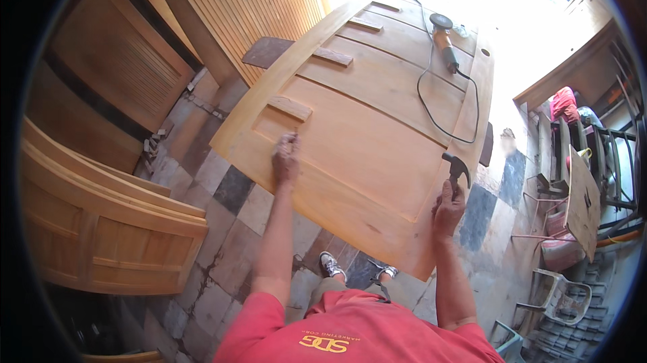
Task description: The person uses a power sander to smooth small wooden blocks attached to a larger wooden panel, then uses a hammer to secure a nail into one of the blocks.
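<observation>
My right hand (pixel 449 207) grips a claw hammer (pixel 459 168) by its handle, head up, over the right edge of a panelled wooden door (pixel 364 141) lying flat. Over the door's near left corner, my left hand (pixel 286 155) has its fingertips pinched on a small thin object (pixel 296 131), too small to identify for sure. Just beyond those fingers a short wood strip (pixel 290 108) lies across the edge of the recessed panel. Several similar strips, such as one wood block (pixel 333 56), run along the door's left stile.
An angle grinder (pixel 445 45) rests on the door, its black cord (pixel 420 85) looped to the right. Panelled doors (pixel 116 242) and a slatted wooden panel (pixel 247 4) stand at left. A plastic chair (pixel 561 295) and a plywood board (pixel 581 206) are at right above the tiled floor (pixel 242 242).
</observation>
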{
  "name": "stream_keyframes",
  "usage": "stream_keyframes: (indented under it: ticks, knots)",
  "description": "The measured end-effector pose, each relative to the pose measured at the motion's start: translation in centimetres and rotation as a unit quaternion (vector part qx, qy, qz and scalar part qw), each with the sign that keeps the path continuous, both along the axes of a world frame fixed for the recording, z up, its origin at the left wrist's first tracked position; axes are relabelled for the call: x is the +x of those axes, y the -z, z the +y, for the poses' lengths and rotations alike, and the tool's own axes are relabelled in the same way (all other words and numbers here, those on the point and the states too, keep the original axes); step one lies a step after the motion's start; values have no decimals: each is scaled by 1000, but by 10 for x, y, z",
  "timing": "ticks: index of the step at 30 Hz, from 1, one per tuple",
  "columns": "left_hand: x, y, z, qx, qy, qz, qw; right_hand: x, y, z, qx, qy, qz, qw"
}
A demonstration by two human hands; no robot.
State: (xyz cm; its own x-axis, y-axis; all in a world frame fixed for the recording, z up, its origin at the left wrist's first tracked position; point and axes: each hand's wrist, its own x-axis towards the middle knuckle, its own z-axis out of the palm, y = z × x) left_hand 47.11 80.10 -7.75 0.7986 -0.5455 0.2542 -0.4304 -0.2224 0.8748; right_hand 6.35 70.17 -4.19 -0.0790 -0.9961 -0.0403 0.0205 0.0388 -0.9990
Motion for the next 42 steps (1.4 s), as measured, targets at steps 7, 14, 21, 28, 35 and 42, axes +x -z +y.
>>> stream_keyframes:
  ticks: [7,14,21,28,35,42]
  knots:
    - [-121,10,-12,25,51,-142,988,-10,0,-1,30,-83,-44,995]
    - [-133,2,-11,32,-77,-75,994,-39,11,-5,62,-242,-130,959]
    - [-132,8,-26,162,-119,-282,938,-77,10,-6,59,-378,-56,922]
    - [-142,1,-32,220,-135,-292,921,-118,0,-11,57,-416,-24,907]
    - [-145,-6,-30,200,-140,-290,926,-198,0,-46,120,-424,11,898]
    - [-149,-1,-30,224,-125,-332,908,-261,4,-81,171,-348,28,922]
